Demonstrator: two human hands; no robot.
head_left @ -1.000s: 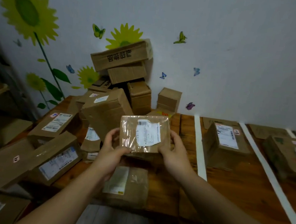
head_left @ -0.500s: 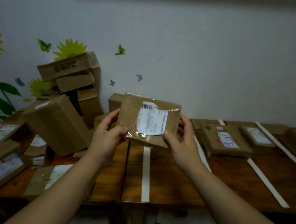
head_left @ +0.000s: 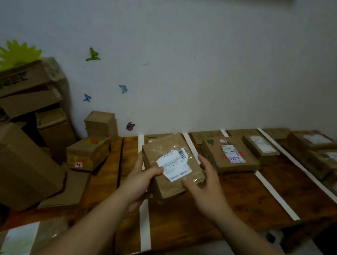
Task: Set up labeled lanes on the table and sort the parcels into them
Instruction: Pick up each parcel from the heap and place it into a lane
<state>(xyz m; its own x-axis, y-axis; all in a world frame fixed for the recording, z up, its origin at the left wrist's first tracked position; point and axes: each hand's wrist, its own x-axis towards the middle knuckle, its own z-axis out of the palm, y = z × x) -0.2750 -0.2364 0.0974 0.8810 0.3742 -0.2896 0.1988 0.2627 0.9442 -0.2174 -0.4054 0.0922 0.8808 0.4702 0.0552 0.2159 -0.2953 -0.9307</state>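
A small brown parcel point(head_left: 167, 154) with a white label and clear tape is held low over the wooden table point(head_left: 239, 195), above the first lane. My left hand point(head_left: 140, 178) grips its left side with the thumb on the label. My right hand point(head_left: 205, 182) holds its right side, thumb on the near corner. White tape strips point(head_left: 145, 228) point(head_left: 276, 195) point(head_left: 303, 171) divide the table into lanes. Brown parcels lie in the lanes to the right: one with a blue-marked label point(head_left: 230, 156), a flatter one point(head_left: 260, 145), and several at the far right point(head_left: 333, 159).
A heap of unsorted cardboard boxes point(head_left: 17, 154) fills the left of the table up to the wall, with a yellow-taped box point(head_left: 88, 152) nearest the lanes. More parcels lie at the near left edge point(head_left: 21, 238). The table's front edge runs below my forearms.
My view has swung right and the parcel has come down from upright in front of me to tilted flat, low over the first lane. Both hands still hold it.
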